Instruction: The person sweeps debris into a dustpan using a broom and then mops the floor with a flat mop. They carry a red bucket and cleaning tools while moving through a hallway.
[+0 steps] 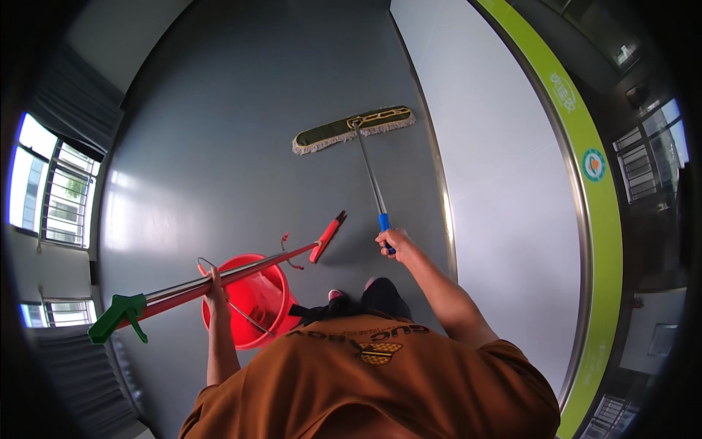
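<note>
My right hand (394,244) is closed around the blue grip (384,222) of a dust mop. The mop's wide, dark green head (354,129), fringed in pale strands, lies flat on the floor ahead. My left hand (216,294) is wrapped round two long poles held slantwise. One belongs to a litter picker with a green trigger handle (121,316) and red claws (292,264); the other is a red pole ending in a narrow red bar-shaped head (327,238). Beneath them is a red bucket (257,311); whether my left fingers also hold its wire handle I cannot tell.
A white panel (497,168) with a green upper band (601,219) runs along my right side. Smooth grey floor (241,132) stretches ahead. Barred windows (67,190) and grey curtains (80,95) are on the left. My feet stand just right of the bucket.
</note>
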A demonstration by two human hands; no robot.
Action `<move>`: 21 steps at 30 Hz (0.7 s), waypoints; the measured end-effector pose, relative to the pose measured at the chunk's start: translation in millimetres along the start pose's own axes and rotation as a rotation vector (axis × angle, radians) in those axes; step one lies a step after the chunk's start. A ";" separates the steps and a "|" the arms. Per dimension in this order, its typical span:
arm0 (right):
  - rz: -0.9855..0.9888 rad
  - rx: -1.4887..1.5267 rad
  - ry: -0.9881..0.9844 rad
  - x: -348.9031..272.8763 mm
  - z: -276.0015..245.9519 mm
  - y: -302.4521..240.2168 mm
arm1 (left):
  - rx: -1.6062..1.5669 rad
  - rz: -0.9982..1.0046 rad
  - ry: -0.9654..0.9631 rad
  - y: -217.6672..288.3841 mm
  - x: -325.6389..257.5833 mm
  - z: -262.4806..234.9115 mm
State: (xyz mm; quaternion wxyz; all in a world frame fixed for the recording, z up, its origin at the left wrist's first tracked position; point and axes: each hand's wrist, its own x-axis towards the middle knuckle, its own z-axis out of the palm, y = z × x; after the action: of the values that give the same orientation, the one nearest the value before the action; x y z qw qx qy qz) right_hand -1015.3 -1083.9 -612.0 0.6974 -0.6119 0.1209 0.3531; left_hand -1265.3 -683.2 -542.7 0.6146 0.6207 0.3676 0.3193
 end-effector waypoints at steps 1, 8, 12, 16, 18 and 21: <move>-0.003 -0.001 -0.010 -0.9 0.3 10.0 | -0.006 0.005 0.032 -2.1 0.2 -2.8; -0.032 -0.013 0.016 -17.2 -2.0 36.4 | 0.038 -0.018 0.066 -11.4 -2.1 -7.0; 0.005 0.015 0.009 -4.7 6.6 19.8 | 0.130 0.018 0.104 -11.7 8.9 -13.8; -0.016 0.051 0.017 25.1 13.3 19.3 | 0.080 0.079 0.058 -5.5 8.3 -4.6; -0.022 0.065 0.010 43.8 26.6 27.8 | 0.083 0.053 0.070 -20.6 25.8 -12.7; -0.012 0.070 0.005 59.8 45.6 37.5 | 0.072 0.054 0.050 -34.8 42.3 -15.3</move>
State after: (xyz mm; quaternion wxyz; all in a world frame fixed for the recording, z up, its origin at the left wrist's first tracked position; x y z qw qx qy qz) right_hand -1008.2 -1020.4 -666.6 0.7200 -0.5888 0.1313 0.3430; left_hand -1258.2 -640.1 -579.2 0.5734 0.6440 0.3773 0.3379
